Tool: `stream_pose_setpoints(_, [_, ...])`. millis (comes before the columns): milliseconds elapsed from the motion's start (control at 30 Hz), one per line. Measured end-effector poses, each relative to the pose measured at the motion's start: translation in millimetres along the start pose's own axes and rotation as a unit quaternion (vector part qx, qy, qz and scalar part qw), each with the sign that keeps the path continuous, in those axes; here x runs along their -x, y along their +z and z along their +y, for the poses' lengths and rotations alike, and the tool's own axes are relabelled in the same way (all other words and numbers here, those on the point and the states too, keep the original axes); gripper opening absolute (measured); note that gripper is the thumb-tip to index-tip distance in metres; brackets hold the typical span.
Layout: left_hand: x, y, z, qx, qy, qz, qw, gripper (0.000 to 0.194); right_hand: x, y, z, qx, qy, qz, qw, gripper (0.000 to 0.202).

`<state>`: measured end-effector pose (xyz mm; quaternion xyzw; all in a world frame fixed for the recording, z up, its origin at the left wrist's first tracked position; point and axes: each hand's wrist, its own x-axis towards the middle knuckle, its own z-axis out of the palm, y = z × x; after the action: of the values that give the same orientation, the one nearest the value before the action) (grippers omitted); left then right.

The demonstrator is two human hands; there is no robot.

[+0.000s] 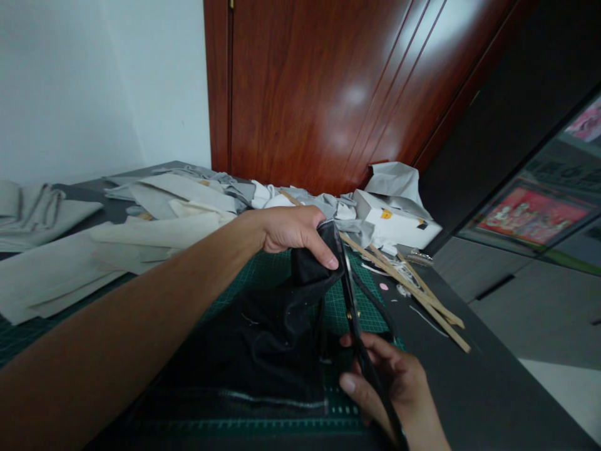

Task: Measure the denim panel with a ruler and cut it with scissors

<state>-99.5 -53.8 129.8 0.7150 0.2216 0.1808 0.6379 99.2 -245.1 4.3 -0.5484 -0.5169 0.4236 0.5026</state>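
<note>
My left hand (303, 235) pinches a raised corner of a black cloth piece (263, 338), thumb in front. The cloth hangs down from it onto the green cutting mat (366, 307), and pale stitching or fraying runs along its lower edge. In my right hand (394, 376) is a pair of black scissors (354, 316), pointing up and away from me. Their blades stand right beside the held edge of the cloth; whether they touch it I cannot tell. A thin black strap or cord (375, 300) curves over the mat just right of the blades.
Cream and grey fabric pieces (164, 232) lie piled at the left and back of the dark table (483, 388). Wooden strips (417, 291) and small scraps lie at the right, near a white box (392, 219). A brown wooden door (319, 94) stands behind.
</note>
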Motion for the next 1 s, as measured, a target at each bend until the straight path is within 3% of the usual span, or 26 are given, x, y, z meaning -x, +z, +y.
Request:
stream_pose_setpoints(567, [1,2.4,3,0.01,0.007,0.025,1.0,0.028,-2,4,6,-0.001,0.004,0.035,0.999,0.052])
stream_pose_setpoints(800, [3,3.5,13,0.069,0.042,0.065,0.995,0.015,-2,3,3,-0.005,0.005,0.064,0.998,0.052])
stream_pose_setpoints(1000, [0,3.3,8,0.038,0.0,0.044,0.998,0.02,-2,4,1,-0.032,-0.002,0.045,0.998,0.049])
